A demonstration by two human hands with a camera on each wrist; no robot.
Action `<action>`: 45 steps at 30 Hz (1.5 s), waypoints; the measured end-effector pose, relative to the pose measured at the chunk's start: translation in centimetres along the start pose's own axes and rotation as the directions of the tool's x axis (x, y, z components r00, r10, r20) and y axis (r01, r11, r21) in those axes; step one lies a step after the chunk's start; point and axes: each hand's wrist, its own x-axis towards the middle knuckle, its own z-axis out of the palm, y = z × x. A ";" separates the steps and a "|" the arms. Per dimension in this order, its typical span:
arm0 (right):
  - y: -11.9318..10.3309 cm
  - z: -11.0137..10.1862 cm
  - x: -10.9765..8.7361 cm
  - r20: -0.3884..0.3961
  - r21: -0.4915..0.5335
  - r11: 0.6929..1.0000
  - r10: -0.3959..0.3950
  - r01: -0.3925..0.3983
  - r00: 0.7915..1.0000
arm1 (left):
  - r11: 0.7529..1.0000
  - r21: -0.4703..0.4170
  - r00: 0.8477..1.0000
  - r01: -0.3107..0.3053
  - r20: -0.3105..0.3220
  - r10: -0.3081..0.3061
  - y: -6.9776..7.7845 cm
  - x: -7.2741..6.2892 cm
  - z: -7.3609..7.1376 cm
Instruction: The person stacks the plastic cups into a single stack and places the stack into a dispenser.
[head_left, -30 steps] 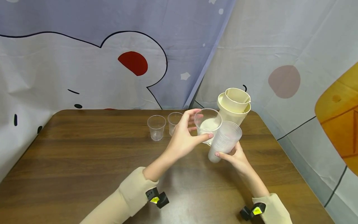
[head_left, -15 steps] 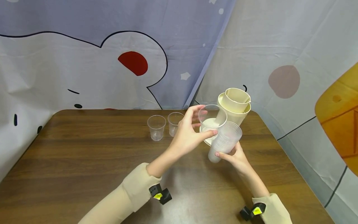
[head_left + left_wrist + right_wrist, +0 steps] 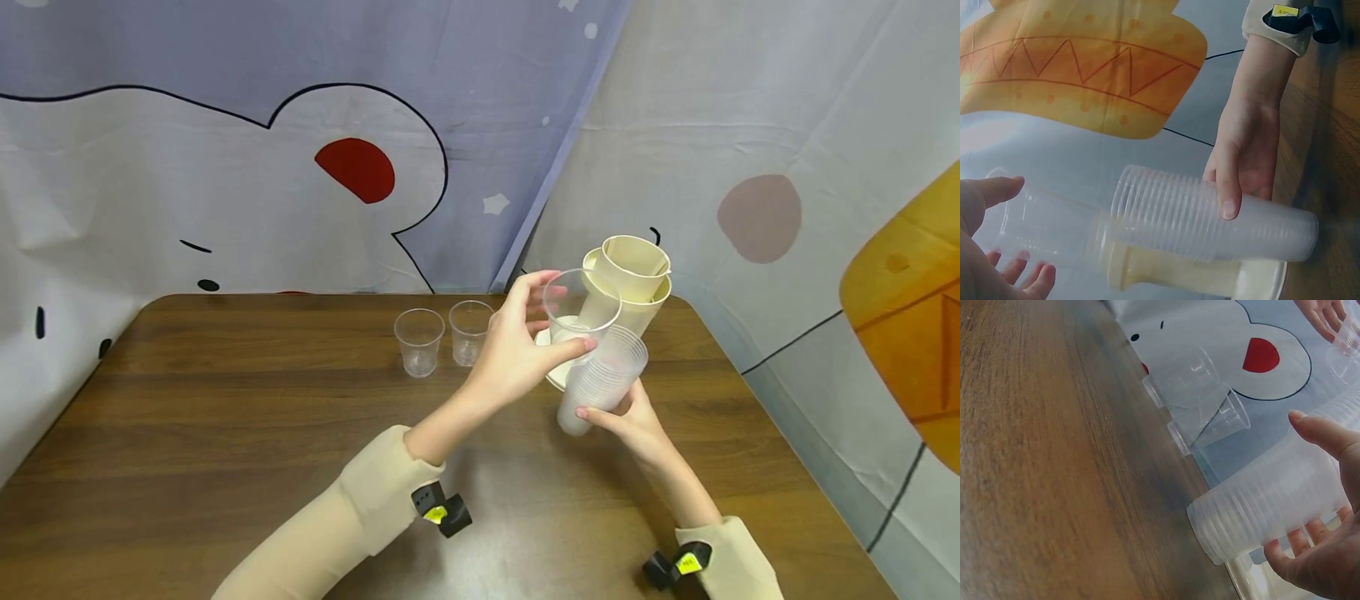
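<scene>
My left hand (image 3: 517, 346) pinches a single clear plastic cup (image 3: 583, 287) between thumb and fingers, just above the mouth of a cup stack. That stack of nested clear plastic cups (image 3: 603, 375) leans, mouth toward the upper right, and my right hand (image 3: 637, 425) grips its lower part. In the left wrist view the single cup (image 3: 1047, 219) lines up with the stack's open end (image 3: 1125, 200); whether its base is fully out cannot be told. The right wrist view shows fingers and thumb (image 3: 1325, 434) around the stack (image 3: 1266, 494).
Two clear cups, one on the left (image 3: 420, 343) and one beside it (image 3: 469, 333), stand upright near the back of the wooden table (image 3: 225, 433). A cream double-tube holder (image 3: 633, 271) with a round base stands behind the stack. A printed cloth (image 3: 225, 167) hangs behind.
My left hand has moved up and to the right with the single cup, away from the stack's lower end. The right hand and the stack have stayed nearly still.
</scene>
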 end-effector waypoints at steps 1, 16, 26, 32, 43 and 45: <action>0.0 0.0 0.0 0.001 0.004 1.000 0.000 0.000 1.000 | 1.000 0.002 1.000 0.004 -0.001 -0.004 0.0 0.1 0.1; -0.1 0.1 0.3 0.022 0.007 1.000 -0.012 0.011 1.000 | 1.000 0.017 1.000 -0.016 0.009 0.016 0.3 1.4 0.8; -0.1 0.4 0.3 0.031 0.008 1.000 -0.018 0.017 0.999 | 1.000 -0.018 0.999 -0.025 0.026 0.026 0.1 1.7 1.6; -0.2 0.5 0.1 0.025 0.001 1.000 -0.004 0.004 1.000 | 0.999 -0.021 0.999 -0.044 0.025 0.045 0.0 1.9 1.9; -0.2 0.5 0.1 0.040 0.006 1.000 -0.008 0.007 0.999 | 0.999 -0.008 0.997 -0.050 0.050 0.051 0.0 2.2 2.3; -0.2 0.5 0.1 0.042 0.008 1.000 -0.006 0.005 0.999 | 0.999 -0.009 0.997 -0.051 0.055 0.051 -0.1 2.2 2.4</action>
